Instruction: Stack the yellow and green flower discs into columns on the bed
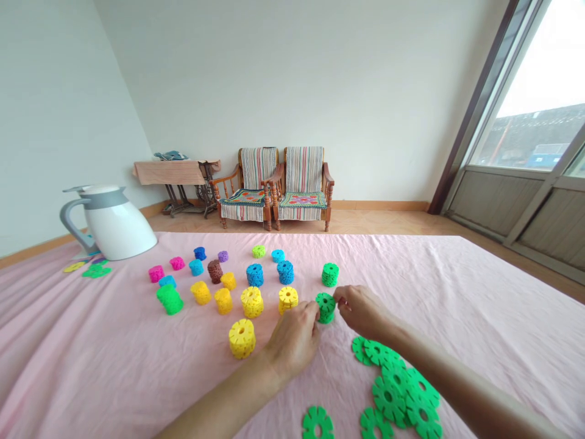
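A stack of green notched discs [326, 308] stands on the pink cloth between my two hands. My left hand [296, 335] is at the stack's left side, its fingers curled together; what lies between them, if anything, is hidden. At the stack's upper right edge is my right hand [361, 308], with thumb and fingertips pinched together. Behind them stands another green stack [330, 274]. A yellow stack [288, 299] is partly covered by my left hand. Loose green discs [388, 393] lie in a heap below my right forearm, and a single green disc [317, 422] is near the bottom edge.
Stacks in yellow [242, 338], blue [255, 275], brown [214, 271], pink and other colours stand left of my hands. A white jug [119, 225] stands at the far left by a few flat discs [97, 270]. Two wooden chairs [302, 198] are beyond the cloth-covered table [183, 378].
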Tool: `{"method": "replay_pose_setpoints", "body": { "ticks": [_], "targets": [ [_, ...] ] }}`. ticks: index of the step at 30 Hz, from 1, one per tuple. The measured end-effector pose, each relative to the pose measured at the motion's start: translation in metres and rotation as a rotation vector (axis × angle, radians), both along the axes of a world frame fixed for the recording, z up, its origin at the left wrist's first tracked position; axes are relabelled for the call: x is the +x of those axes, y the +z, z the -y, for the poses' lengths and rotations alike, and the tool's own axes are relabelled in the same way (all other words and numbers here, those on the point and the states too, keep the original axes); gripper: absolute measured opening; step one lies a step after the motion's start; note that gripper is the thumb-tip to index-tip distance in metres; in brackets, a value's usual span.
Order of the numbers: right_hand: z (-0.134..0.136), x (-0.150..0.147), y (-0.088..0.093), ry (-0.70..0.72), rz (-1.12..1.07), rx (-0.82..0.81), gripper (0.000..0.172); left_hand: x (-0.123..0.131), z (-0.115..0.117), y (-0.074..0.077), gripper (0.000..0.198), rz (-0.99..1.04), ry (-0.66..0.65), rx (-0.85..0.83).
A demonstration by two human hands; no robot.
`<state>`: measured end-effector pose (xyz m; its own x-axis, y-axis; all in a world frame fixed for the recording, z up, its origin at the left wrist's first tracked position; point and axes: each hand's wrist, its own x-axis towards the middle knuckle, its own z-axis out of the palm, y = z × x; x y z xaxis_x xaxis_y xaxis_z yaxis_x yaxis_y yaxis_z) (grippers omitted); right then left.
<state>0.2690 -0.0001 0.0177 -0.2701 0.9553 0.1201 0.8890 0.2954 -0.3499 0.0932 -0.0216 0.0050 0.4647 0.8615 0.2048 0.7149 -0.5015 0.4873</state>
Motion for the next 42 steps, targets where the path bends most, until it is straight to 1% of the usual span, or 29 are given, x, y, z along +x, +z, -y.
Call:
{"method": "replay_pose_setpoints", "body": {
  "ticks": [2,4,6,7,8,10,11,12,14,17,22,28,33,36,39,41,42],
  "targets": [
    [0.0,0.004,-0.004,-0.006,-0.027,0.026,0.031,-0.002,0.001,0.004,0.021,0.002,0.002,0.0],
    [-0.001,0.014,-0.011,-0.029,-0.08,0.063,0.03,-0.007,0.007,0.012,0.021,0.013,-0.018,-0.023],
    [-0.001,0.03,-0.021,-0.072,-0.137,0.084,0.027,-0.017,0.017,0.022,0.016,0.026,-0.09,-0.1],
    [-0.001,0.039,-0.026,-0.095,-0.168,0.08,0.025,-0.022,0.023,0.027,0.012,0.03,-0.147,-0.157],
    [-0.002,0.048,-0.032,-0.124,-0.203,0.074,0.024,-0.028,0.03,0.031,0.014,-0.004,-0.221,-0.202],
    [-0.002,0.067,-0.042,-0.153,-0.282,0.044,0.024,-0.037,0.045,0.039,0.035,-0.071,-0.341,-0.252],
    [-0.003,0.076,-0.046,-0.173,-0.325,0.026,0.024,-0.039,0.051,0.042,0.042,-0.108,-0.387,-0.268],
    [-0.004,0.083,-0.05,-0.193,-0.366,0.013,0.024,-0.041,0.057,0.045,0.044,-0.146,-0.427,-0.283],
    [-0.006,0.096,-0.057,-0.237,-0.426,0.001,0.024,-0.04,0.065,0.047,0.041,-0.223,-0.454,-0.303],
    [-0.011,0.109,-0.064,-0.289,-0.467,0.015,0.026,-0.035,0.07,0.048,0.031,-0.312,-0.426,-0.326],
    [-0.016,0.119,-0.076,-0.336,-0.51,0.041,0.026,-0.026,0.07,0.047,0.024,-0.379,-0.383,-0.353],
    [-0.018,0.121,-0.084,-0.328,-0.527,0.076,0.025,-0.02,0.065,0.043,0.029,-0.366,-0.37,-0.379],
    [-0.017,0.121,-0.086,-0.313,-0.526,0.096,0.025,-0.018,0.067,0.034,0.033,-0.371,-0.36,-0.341],
    [-0.017,0.121,-0.086,-0.309,-0.52,0.106,0.025,-0.017,0.068,0.03,0.039,-0.332,-0.346,-0.296],
    [-0.017,0.121,-0.087,-0.31,-0.512,0.111,0.024,-0.015,0.057,0.035,0.039,-0.252,-0.318,-0.209],
    [-0.018,0.121,-0.088,-0.31,-0.508,0.114,0.024,-0.011,0.041,0.045,0.031,-0.189,-0.271,-0.124],
    [-0.017,0.121,-0.088,-0.31,-0.507,0.117,0.025,-0.009,0.031,0.05,0.032,-0.156,-0.237,-0.066]
  ]
}}
